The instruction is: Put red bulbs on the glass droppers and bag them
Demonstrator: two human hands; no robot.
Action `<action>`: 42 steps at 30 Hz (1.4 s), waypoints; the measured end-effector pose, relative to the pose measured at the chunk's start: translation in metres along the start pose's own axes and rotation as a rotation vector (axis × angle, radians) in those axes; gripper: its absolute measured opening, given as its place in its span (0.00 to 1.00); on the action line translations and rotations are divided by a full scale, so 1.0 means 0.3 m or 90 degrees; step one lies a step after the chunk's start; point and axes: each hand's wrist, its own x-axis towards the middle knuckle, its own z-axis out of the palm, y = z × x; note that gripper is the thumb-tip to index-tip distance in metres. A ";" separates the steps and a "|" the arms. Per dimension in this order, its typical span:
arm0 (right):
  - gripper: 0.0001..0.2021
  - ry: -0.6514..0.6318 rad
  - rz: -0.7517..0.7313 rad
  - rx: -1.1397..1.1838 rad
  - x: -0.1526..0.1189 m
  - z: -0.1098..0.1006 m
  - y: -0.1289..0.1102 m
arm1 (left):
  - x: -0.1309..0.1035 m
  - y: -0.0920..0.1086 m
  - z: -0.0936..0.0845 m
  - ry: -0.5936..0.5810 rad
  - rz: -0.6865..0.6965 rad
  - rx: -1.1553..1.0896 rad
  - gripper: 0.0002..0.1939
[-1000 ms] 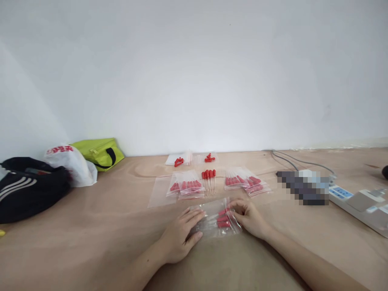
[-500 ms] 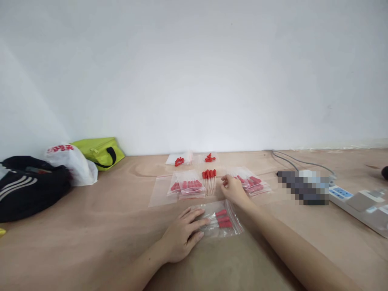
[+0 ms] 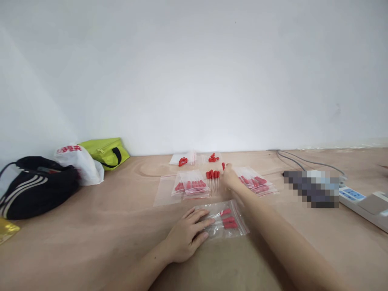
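Note:
My left hand (image 3: pixel 190 232) lies with spread fingers on the left part of a clear zip bag (image 3: pixel 214 231), which holds several red-bulbed droppers (image 3: pixel 230 222). Farther off, my right hand (image 3: pixel 230 178) has its fingers closed around a dropper (image 3: pixel 223 166); only its red bulb shows, and the hand hides the stem. Just left of that hand stretches a row of loose droppers (image 3: pixel 213 174), red bulbs pointing away from me. Filled zip bags (image 3: pixel 195 190) lie to the left of the row, and other filled bags (image 3: pixel 257 184) lie partly behind my right wrist.
Small red bulbs (image 3: pixel 183 161) rest on bags at the back, with another little pile of red bulbs (image 3: pixel 214 157) beside them. At left stand a black bag (image 3: pixel 39 190), a white plastic bag (image 3: pixel 80 165) and a green bag (image 3: pixel 106 151). A power strip (image 3: pixel 363 202) lies at right.
My right hand has moved slightly away from me, and a red dropper bulb now shows at its fingertips. My left hand stays on the bag. The view has swung slightly left.

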 end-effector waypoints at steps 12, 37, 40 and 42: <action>0.26 0.104 0.013 0.515 -0.320 -0.090 0.224 | 0.006 0.003 -0.009 -0.010 -0.021 0.010 0.21; 0.12 -0.176 -0.124 0.272 -0.311 -0.111 0.198 | 0.003 0.004 -0.007 0.001 -0.015 0.003 0.19; 0.09 -0.023 -0.117 0.167 -0.241 -0.104 0.172 | 0.002 0.005 -0.007 0.015 -0.016 -0.014 0.18; 0.06 -0.003 -0.097 0.087 -0.187 -0.080 0.131 | 0.002 0.006 -0.006 0.021 -0.016 -0.019 0.18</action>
